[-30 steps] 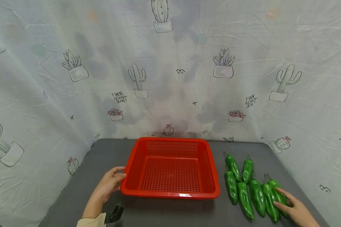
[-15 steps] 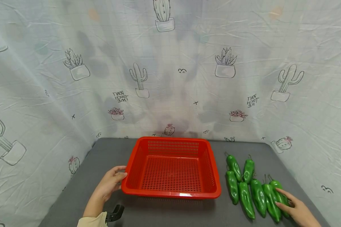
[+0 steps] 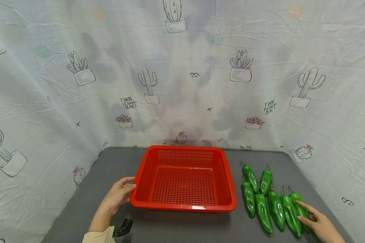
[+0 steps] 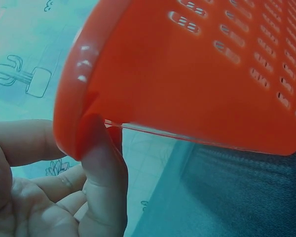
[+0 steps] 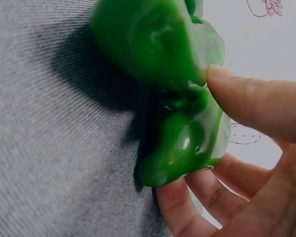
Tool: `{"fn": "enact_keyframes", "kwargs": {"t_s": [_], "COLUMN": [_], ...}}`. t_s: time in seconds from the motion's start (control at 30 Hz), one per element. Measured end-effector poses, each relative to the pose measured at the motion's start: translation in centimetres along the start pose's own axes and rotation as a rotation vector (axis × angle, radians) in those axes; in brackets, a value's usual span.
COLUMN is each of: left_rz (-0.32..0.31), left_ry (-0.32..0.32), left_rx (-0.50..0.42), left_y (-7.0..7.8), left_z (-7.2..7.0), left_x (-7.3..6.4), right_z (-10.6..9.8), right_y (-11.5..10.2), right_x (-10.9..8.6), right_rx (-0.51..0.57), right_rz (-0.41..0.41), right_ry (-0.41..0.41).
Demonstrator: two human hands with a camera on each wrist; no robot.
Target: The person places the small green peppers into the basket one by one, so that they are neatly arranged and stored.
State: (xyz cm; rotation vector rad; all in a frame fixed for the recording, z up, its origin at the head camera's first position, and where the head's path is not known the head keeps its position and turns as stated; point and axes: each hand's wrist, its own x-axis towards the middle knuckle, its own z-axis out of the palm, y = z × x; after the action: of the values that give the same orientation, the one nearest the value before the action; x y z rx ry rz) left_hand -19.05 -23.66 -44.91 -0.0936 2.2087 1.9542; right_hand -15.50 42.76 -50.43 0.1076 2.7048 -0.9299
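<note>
On the right of the table (image 3: 170, 229), the right hand (image 3: 320, 225) reaches round the outermost pepper (image 3: 296, 196): its fingers bend partway along the far side, while the thumb, a moderate gap away, touches the neighbouring pepper (image 3: 290, 214). How firm that hold is, I cannot tell. Both peppers lie on the table, side by side, with five other peppers (image 3: 263, 212) to their left. The red basket (image 3: 182, 206) stands mid-table with nothing in it, and the left hand (image 3: 117, 196) pinches its left rim between thumb and fingers.

The likeliest trouble is that spread grip. With the thumb on one pepper and the fingers round another, a squeeze could press the two together; a lift might then bring up both, or let one slide out. The skins look glossy, so a light pinch could slip, and a nudged pepper could roll into its neighbours. At the basket, a tug from the left hand would probably shift or tip it, since only one side is held.
</note>
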Motion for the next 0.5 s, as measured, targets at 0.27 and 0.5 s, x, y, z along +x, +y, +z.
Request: {"fn": "enact_keyframes", "kwargs": {"t_s": [0.27, 0.5], "left_rz": [-0.011, -0.009], "left_ry": [0.020, 0.036], "left_rx": [0.004, 0.004], "left_y": [0.11, 0.22], "left_z": [-0.16, -0.12], "left_x": [-0.27, -0.33], "right_z": [0.01, -0.16], "right_y": [-0.32, -0.30], "right_x": [0.17, 0.55], "right_rx": [0.016, -0.008], "right_rz": [0.033, 0.031], "right_ry": [0.018, 0.030]}}
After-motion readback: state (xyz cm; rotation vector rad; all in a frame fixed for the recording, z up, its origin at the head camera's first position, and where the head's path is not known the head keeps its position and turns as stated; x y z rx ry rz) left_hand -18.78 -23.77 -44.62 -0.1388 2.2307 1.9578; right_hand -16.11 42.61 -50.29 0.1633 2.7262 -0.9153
